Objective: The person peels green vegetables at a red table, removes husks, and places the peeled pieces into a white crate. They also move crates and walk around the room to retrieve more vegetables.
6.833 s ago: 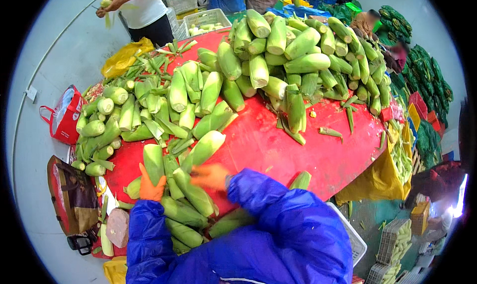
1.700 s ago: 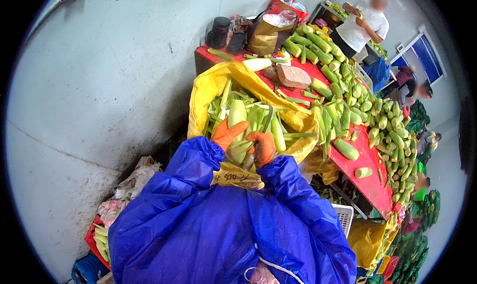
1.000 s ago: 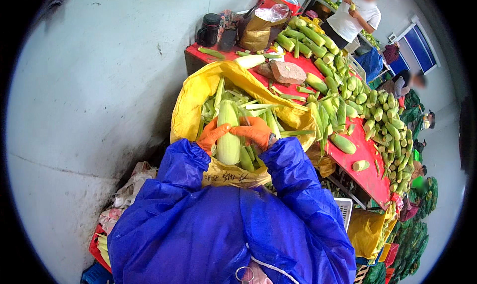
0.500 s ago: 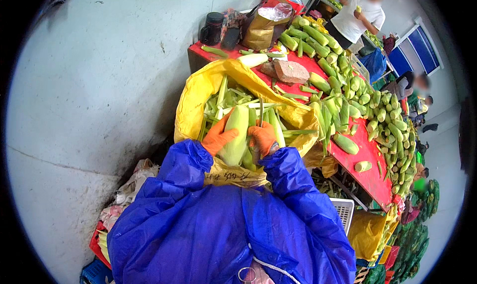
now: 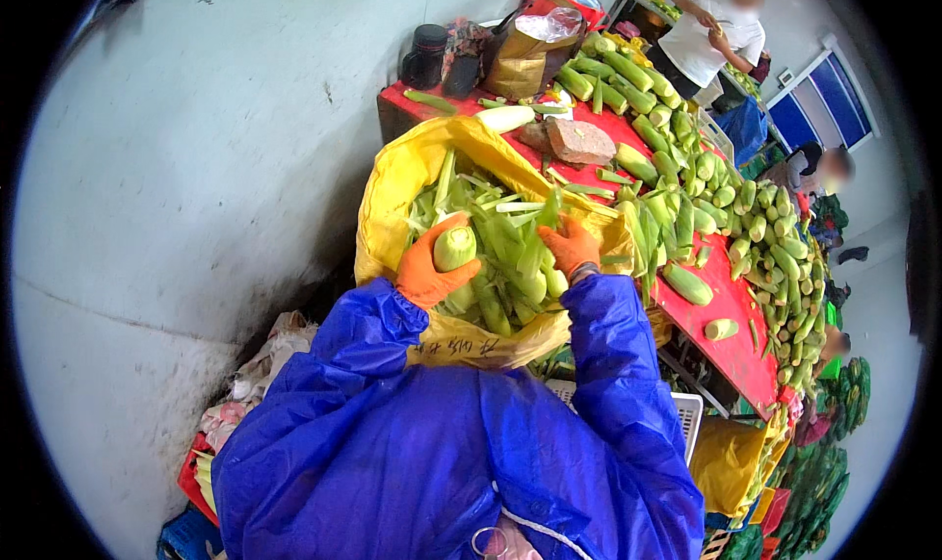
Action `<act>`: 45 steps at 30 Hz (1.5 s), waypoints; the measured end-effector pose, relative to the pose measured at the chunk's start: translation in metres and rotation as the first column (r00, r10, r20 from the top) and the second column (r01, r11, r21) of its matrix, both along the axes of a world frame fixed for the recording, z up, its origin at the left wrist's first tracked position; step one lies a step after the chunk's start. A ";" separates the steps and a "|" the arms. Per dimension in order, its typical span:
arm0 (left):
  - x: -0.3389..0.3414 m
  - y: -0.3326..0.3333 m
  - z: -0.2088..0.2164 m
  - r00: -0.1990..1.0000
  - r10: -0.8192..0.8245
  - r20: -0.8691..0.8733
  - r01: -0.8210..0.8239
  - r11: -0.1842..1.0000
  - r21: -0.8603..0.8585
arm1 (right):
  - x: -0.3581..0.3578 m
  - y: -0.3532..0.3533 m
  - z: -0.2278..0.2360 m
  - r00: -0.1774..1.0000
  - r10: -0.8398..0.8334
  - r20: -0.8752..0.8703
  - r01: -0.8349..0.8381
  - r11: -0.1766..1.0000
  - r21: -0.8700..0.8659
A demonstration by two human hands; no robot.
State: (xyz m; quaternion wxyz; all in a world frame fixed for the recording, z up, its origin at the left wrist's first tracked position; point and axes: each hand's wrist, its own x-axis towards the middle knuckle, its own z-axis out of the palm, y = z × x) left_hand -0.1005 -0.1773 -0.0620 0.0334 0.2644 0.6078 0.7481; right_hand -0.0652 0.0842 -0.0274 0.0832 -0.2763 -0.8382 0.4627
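Note:
My left hand [image 5: 432, 268], in an orange glove, grips an ear of corn [image 5: 454, 249] with its cut, pale green end turned up. Opposite it, my right hand [image 5: 571, 245], also gloved in orange, is closed beside loose green husk leaves [image 5: 530, 251]; what its fingers hold is hidden. Both hands are over a large yellow sack [image 5: 397, 182] whose mouth is spread wide. Cut husks fill the sack. No knife blade shows now.
A red table [image 5: 731, 364] runs off to the right, heaped with corn ears [image 5: 775, 295]. A stone block [image 5: 581, 141], dark mug [image 5: 424, 57] and brown bag [image 5: 525, 58] stand at its far end. A white basket [image 5: 687, 418] is low right. Another person [image 5: 702, 40] works beyond.
My hands have moved apart. The ear in my left hand has turned from lengthwise to end-up, and loose husks now show between the hands. The upright knife blade by my right hand is gone from sight.

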 end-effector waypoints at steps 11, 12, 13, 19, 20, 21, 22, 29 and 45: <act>0.002 0.004 0.008 0.949 -0.105 0.299 0.118 0.993 -0.026 | 0.081 -0.115 0.044 0.860 0.466 -0.207 -0.453 0.514 -0.728; 0.002 0.003 0.012 0.939 -0.110 0.326 0.130 0.991 -0.041 | 0.097 -0.126 0.033 0.826 0.543 -0.152 -0.457 0.486 -0.745; 0.003 0.001 0.015 0.929 -0.109 0.354 0.138 0.989 -0.057 | 0.096 -0.124 0.033 0.822 0.555 -0.124 -0.482 0.564 -0.670; 0.012 0.005 0.002 0.941 -0.168 0.293 0.217 0.965 -0.144 | 0.068 -0.091 0.054 0.788 0.597 0.151 -0.607 0.714 0.348; 0.016 0.007 0.004 0.946 -0.186 0.264 0.233 0.959 -0.162 | 0.062 -0.089 0.055 0.774 0.595 0.216 -0.622 0.651 0.434; 0.019 0.009 0.004 0.951 -0.203 0.235 0.248 0.952 -0.181 | 0.059 -0.088 0.054 0.758 0.587 0.283 -0.637 0.577 0.511; 0.019 0.011 0.002 0.986 -0.101 0.129 0.143 0.915 -0.377 | 0.054 -0.086 0.053 0.756 0.567 0.326 -0.643 0.555 0.527; 0.031 0.008 0.027 0.980 -0.126 0.155 0.180 0.897 -0.404 | 0.049 -0.081 0.050 0.709 0.553 0.437 -0.704 0.529 0.474; 0.030 -0.001 0.019 0.683 -0.508 0.526 0.593 0.805 0.008 | 0.059 -0.075 0.039 0.674 0.634 0.379 -0.738 0.556 0.382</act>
